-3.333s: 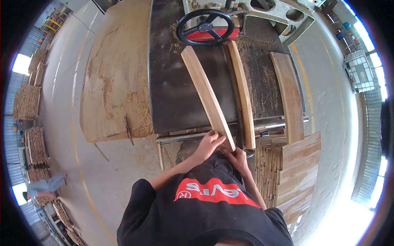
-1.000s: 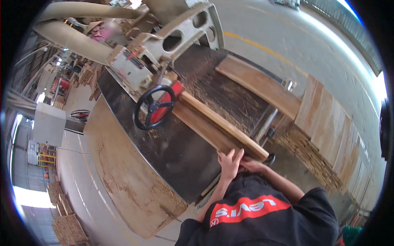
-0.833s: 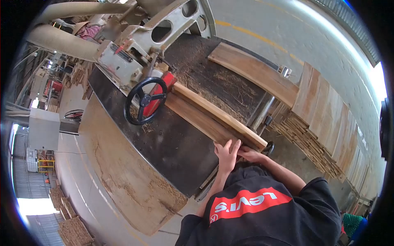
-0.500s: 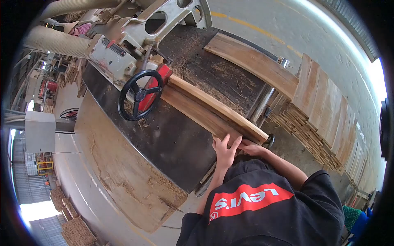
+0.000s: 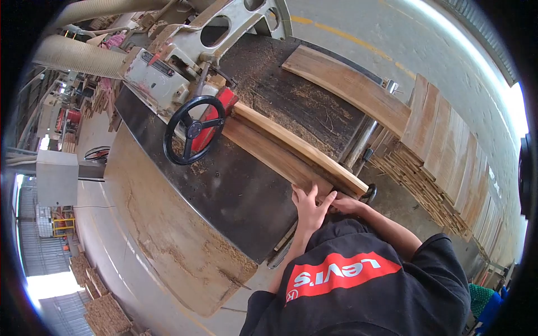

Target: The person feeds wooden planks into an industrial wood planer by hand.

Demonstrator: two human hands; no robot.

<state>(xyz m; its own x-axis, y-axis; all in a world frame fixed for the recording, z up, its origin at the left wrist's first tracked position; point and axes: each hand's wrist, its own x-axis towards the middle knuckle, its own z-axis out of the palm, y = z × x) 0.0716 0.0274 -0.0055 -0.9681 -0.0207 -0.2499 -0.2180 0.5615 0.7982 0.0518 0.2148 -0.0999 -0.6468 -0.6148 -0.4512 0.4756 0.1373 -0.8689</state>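
A flat brown wooden board lies on the dark machine table, its far end by the red guard beneath the black handwheel. Along its right side runs a paler wooden strip. My left hand rests on the board's near end, fingers and thumb spread. Close beside its thumb, my right hand holds the same end, fingers together and partly hidden.
Beyond the strip, another plank spans the sawdust-strewn table towards a large stack of boards at the right. A sawdust-covered brown panel adjoins the table's left edge. Ribbed hoses and machine housing stand at the upper left.
The whole view has shifted very slightly to the right. Both hands stay at the board's near end, with no clear movement along it.
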